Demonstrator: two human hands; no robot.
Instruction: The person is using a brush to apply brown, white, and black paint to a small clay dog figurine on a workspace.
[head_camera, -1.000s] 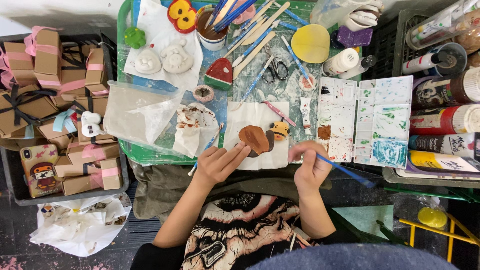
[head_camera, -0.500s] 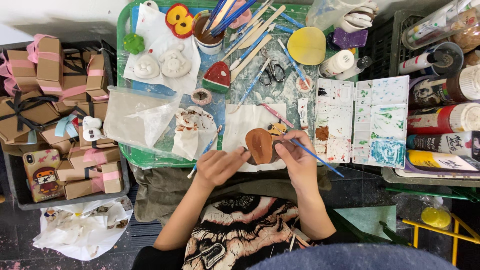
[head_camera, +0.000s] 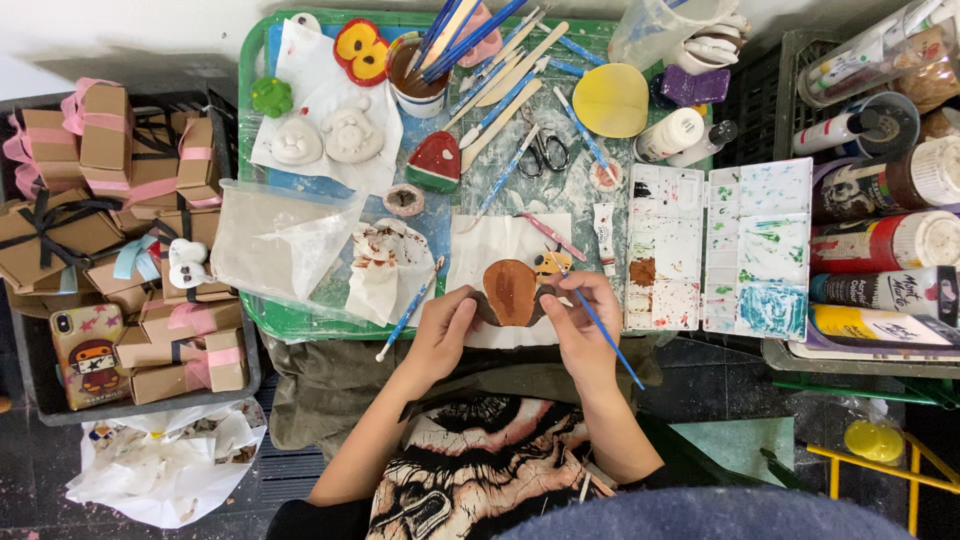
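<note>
Brown-painted figure (head_camera: 511, 292), oval, small: lying on a white paper sheet (head_camera: 480, 245) at the near edge of the green tray (head_camera: 252, 120), between both hands. Left hand (head_camera: 440, 335) is steadying its left edge, fingers curled together against it. Right hand (head_camera: 583, 320) is pinching a thin blue-handled brush (head_camera: 605, 335), fingers clamped on the shaft, bristle end reaching toward the figure's right side, where a small yellow-and-dark part (head_camera: 548, 265) is sitting.

Progress, as judged: the broad face is already carrying a brown coat; the smaller part beside it is looking partly coloured, so detail work appears to be remaining.

Alongside: two-panel white palette (head_camera: 720, 250), wells smeared brown, green and blue, lying just right of the sheet. Unpainted white figures (head_camera: 325, 140) are resting on paper at the tray's far left; a red slice-shaped piece (head_camera: 433, 162) and a yellow disc (head_camera: 612, 100) are sitting finished-looking farther back. Cup of brushes (head_camera: 420, 75) is standing at the far edge. Paint bottles (head_camera: 880, 240) are lying to the right; ribboned cardboard boxes (head_camera: 110, 200) are piled left.
</note>
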